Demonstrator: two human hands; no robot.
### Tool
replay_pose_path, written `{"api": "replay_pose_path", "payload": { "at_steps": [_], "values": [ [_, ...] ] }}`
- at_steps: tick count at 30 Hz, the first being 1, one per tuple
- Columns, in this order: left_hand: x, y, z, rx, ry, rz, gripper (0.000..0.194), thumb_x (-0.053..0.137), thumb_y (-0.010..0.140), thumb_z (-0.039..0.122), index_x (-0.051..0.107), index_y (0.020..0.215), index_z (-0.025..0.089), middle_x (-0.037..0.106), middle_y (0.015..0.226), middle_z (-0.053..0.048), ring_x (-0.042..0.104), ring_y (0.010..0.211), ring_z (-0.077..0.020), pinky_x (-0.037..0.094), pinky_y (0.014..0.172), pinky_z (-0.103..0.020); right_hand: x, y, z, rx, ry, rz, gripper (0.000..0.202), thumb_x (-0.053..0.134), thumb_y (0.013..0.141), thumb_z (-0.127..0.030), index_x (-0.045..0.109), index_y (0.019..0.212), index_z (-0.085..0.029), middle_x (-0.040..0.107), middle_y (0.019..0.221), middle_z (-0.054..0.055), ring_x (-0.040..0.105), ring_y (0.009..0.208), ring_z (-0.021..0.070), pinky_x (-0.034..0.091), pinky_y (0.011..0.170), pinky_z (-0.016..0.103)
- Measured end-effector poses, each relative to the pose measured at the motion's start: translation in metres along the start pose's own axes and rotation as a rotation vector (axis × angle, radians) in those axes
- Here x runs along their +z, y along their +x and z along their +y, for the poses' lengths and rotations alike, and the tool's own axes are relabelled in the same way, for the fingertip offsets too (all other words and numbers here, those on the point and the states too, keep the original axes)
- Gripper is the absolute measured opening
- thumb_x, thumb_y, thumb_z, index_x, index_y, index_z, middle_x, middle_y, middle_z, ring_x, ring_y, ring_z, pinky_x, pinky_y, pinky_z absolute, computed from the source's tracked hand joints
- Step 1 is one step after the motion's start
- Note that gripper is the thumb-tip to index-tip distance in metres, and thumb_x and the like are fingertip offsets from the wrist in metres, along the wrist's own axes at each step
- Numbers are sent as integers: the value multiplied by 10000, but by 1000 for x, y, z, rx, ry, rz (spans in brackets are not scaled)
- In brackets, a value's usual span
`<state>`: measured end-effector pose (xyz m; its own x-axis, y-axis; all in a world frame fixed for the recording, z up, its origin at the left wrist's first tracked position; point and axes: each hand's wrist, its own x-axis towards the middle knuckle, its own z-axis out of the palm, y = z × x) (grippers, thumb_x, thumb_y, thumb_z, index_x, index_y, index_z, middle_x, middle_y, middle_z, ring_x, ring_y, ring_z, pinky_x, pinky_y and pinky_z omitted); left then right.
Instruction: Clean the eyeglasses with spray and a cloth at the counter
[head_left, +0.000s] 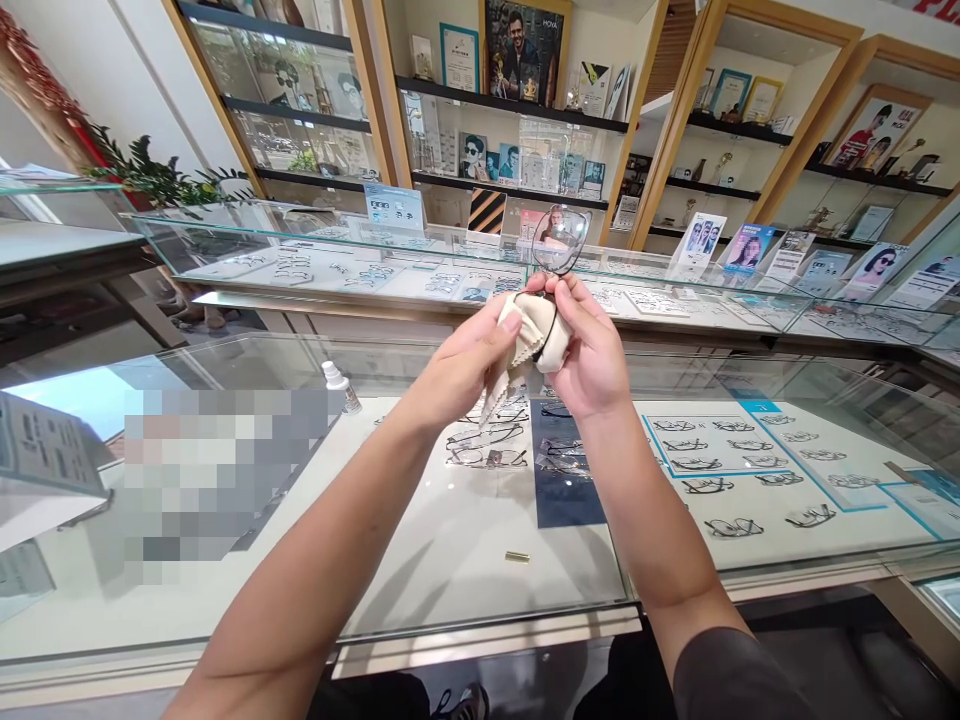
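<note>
A pair of dark-rimmed eyeglasses [561, 240] is held up above the glass counter, one lens pointing away from me. A cream cleaning cloth [534, 318] with a zigzag edge is folded around the nearer lens. My left hand [474, 362] is closed, its thumb pressing the cloth against that lens. On the other side, my right hand [596, 345] pinches the frame near the bridge, with part of the cloth bunched in its fingers. The cloth and fingers hide most of the nearer lens. I cannot make out the temples.
Beneath my hands stretches a glass display counter [450, 585] with rows of eyeglasses [487, 457] inside. A white spray bottle [341, 387] stands on it to the left. A small gold-coloured piece [517, 557] lies nearer me. Another display case [420, 270] and shelves are behind.
</note>
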<state>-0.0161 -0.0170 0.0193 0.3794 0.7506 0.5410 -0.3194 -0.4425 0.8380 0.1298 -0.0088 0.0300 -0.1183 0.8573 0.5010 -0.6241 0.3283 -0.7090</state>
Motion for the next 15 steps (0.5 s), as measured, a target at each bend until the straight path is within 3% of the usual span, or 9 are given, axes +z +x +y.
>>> {"api": "replay_pose_path", "payload": {
  "at_steps": [10,15],
  "values": [
    [1,-1,8,-22,51,-67,490,855,909,510,706,1232,172,697,837,-30,584,619,-125,507,581,-245,-3,1,0,-47,22,5,173,771,940,-354,631,900,-262,739,1027,14,713,1080,191,629,950,346],
    [7,-1,7,6,86,45,491,904,857,498,726,1177,170,746,920,-57,649,723,-154,532,645,-251,-1,1,3,-30,27,17,169,774,945,-357,634,916,-266,738,1039,12,711,1098,188,615,980,349]
  ]
}}
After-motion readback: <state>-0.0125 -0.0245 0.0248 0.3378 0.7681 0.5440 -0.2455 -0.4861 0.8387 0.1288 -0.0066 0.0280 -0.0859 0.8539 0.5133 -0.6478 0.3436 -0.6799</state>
